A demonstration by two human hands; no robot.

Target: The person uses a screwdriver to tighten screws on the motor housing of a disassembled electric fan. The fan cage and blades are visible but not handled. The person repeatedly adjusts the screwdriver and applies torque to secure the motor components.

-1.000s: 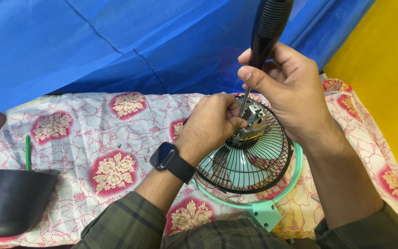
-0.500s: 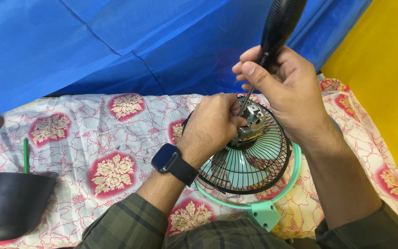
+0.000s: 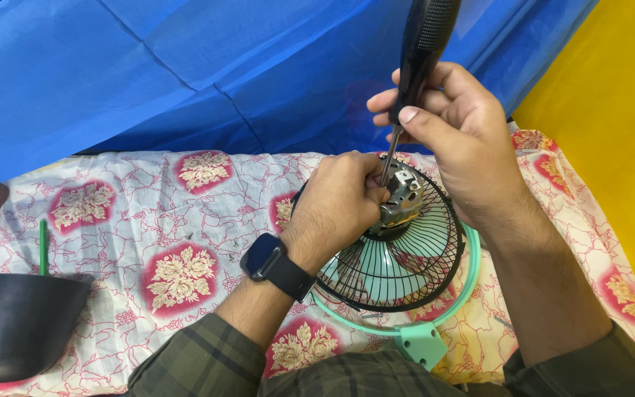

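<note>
1. Nearest the camera: plaid sleeves (image 3: pixel 207 360), a black wristwatch (image 3: pixel 273 265) on the left wrist, a mint-green plastic ring (image 3: pixel 435 331) with a small bracket lying on the cloth.
2. Just above the ring: a black wire fan guard (image 3: pixel 406 265), tilted, with mint-green blades showing through the wires and a bare metal motor (image 3: pixel 400 198) sitting at its hub.
3. Left hand (image 3: pixel 339 202) curled shut around the hub, gripping the guard and motor from the side.
4. Right hand (image 3: pixel 457 147) closed round the black handle of a screwdriver (image 3: pixel 417 70), shaft pointing down, tip touching the top of the motor between the two hands.
5. Judged from this: fan already partly apart, with the motor exposed and the ring apparently loose; motor fixing seemingly in progress; whether a screw is going in or coming out, not clear.
6. Off to the left, well apart: a black plastic shell (image 3: pixel 20 323) and a thin green stick (image 3: pixel 42 246).
7. Underneath everything: a white cloth with red floral medallions (image 3: pixel 178 272) spread over the worktop.
8. Farthest back: a blue tarpaulin (image 3: pixel 185 73) and, to the right, a yellow sheet (image 3: pixel 619 147).
</note>
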